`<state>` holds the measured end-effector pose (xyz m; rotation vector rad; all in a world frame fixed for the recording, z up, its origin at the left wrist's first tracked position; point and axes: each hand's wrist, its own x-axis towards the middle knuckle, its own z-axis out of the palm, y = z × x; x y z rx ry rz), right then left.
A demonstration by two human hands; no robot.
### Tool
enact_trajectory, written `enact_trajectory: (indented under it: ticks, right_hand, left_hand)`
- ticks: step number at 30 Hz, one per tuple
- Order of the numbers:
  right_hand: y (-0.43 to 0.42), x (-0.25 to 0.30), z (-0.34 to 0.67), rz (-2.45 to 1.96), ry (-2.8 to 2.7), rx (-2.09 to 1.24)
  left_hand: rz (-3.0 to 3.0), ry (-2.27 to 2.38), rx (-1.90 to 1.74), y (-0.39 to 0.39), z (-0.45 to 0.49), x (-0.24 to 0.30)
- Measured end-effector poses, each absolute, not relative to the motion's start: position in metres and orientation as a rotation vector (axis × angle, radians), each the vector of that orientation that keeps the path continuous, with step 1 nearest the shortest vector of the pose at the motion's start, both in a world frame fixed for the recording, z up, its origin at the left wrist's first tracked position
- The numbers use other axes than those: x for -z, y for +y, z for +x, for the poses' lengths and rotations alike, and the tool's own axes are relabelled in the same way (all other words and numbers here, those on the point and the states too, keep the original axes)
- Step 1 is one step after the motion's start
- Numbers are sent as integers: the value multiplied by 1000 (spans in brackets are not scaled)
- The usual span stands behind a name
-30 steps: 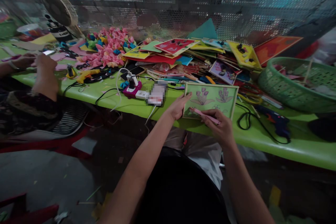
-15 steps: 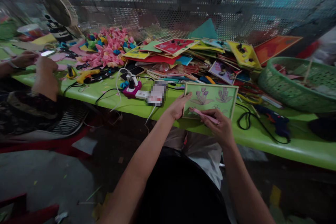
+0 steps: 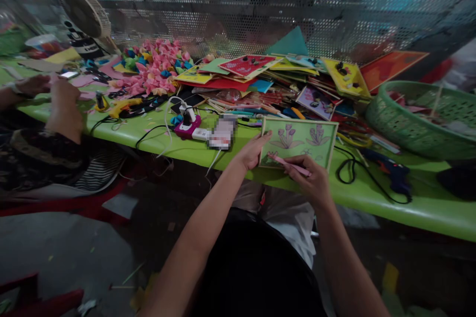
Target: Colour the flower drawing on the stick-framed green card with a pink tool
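Propped at the table's near edge is a green picture with a pale frame (image 3: pixel 300 131), showing outlined flowers partly coloured purple. My left hand (image 3: pixel 255 151) grips its left edge, fingers behind or along the frame and thumb on the front. In my right hand (image 3: pixel 310 178) is a slim pink pen (image 3: pixel 297 167), held in a writing grip. Its tip reaches the small flower at the picture's lower left, where pinkish colour shows. Whether the tip touches the surface is hard to tell. My right hand covers part of the picture's lower right.
Behind lie stacked coloured pictures (image 3: pixel 247 66) and pink fabric-like pieces (image 3: pixel 158 67). To the right are a green basket (image 3: pixel 420 131) and a glue gun (image 3: pixel 394 171) with its cord. A power strip (image 3: pixel 188 126) sits left, near a co-worker's hands (image 3: pixel 65 89).
The pen tip has shifted very slightly over the lower-left flower; my left hand and the picture stay nearly still. The co-worker's hands at the left have moved a little.
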<state>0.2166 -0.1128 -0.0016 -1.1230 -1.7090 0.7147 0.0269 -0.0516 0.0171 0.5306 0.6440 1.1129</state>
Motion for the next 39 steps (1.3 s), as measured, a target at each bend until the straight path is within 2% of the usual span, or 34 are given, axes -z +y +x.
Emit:
enact_trajectory:
  ticks: [39]
  right_hand:
    - [-114,4,219,-1131,-1685,-705]
  left_hand:
    - [490,648,-1124,-53,26,-19]
